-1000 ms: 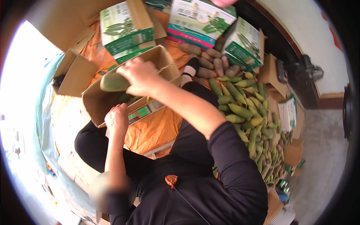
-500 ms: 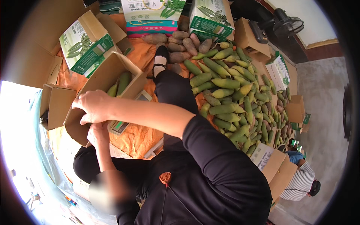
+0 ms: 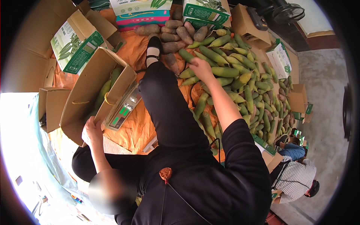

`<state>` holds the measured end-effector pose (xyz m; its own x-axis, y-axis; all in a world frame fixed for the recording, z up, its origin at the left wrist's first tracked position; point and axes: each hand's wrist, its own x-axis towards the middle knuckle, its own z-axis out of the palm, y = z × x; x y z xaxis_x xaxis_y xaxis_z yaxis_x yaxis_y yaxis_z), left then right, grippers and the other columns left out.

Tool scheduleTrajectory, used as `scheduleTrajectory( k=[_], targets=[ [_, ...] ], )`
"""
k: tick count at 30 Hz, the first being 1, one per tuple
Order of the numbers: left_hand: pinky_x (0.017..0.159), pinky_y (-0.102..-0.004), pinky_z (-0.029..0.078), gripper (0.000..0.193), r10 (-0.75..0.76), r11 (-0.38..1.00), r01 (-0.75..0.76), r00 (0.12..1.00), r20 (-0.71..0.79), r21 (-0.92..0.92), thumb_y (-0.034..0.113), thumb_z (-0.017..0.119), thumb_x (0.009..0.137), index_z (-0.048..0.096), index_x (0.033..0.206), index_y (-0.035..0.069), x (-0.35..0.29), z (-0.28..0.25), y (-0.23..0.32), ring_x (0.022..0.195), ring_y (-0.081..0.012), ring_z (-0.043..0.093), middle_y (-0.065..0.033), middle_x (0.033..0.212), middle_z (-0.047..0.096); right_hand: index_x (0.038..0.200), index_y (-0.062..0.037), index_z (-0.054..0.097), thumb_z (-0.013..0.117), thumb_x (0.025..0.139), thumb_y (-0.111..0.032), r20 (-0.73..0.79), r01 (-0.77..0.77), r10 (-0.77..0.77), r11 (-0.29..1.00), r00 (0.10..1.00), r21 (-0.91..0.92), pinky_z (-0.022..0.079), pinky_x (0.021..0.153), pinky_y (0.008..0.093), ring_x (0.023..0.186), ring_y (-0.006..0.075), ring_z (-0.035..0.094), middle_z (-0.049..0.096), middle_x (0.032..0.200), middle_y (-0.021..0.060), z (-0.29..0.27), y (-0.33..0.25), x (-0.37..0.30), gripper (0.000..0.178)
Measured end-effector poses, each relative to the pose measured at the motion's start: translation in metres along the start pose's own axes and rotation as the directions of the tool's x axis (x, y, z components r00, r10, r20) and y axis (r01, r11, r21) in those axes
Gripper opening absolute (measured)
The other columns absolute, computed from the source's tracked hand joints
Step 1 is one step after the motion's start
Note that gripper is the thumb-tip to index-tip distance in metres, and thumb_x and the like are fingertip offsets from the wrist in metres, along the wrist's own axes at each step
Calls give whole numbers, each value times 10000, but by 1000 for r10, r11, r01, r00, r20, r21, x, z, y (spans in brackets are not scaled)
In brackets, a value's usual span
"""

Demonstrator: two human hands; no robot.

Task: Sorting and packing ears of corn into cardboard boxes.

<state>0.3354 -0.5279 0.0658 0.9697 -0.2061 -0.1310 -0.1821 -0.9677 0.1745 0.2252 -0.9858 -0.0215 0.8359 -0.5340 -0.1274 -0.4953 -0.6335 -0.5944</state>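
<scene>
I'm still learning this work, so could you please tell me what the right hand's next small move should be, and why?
I would suggest lifting the green radish toward the open carton: the right hand is at the radish's near end, the left hand holds the carton's rim, and more green radishes lie inside. Blur hides whether the right hand grips it.

Two hands (image 3: 202, 70), one scale (image 3: 122, 115), one fan (image 3: 288, 14), one co-worker (image 3: 296, 178) — green radishes (image 3: 225, 72), dozens — exact count hidden.

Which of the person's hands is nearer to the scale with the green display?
Left. The left hand is just beside the scale, at the open box's near edge; the right hand is farther off, at the green vegetable pile.
</scene>
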Motion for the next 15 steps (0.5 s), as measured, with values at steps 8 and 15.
scheduleTrajectory(
  k=[8, 15],
  targets=[
    [706, -403, 484, 173, -13, 1000, 13, 1000, -10, -18, 171, 627, 787, 631, 930, 74, 1, 3, 2, 850, -322, 620, -117, 900, 648, 1183, -47, 520, 618, 823, -110, 159, -258, 360, 857, 919, -447, 476, 882, 423, 1079, 333, 551, 533, 1216, 146, 40, 99, -52, 378],
    [701, -396, 484, 158, -24, 999, 22, 999, -49, -31, 141, 638, 772, 632, 916, 75, -3, -1, -3, 835, -320, 619, -111, 876, 645, 1240, -95, 457, 620, 794, -25, 298, -214, 469, 766, 832, -606, 484, 901, 427, 1140, 312, 525, 495, 1248, 106, 43, 111, -45, 480]
  ],
)
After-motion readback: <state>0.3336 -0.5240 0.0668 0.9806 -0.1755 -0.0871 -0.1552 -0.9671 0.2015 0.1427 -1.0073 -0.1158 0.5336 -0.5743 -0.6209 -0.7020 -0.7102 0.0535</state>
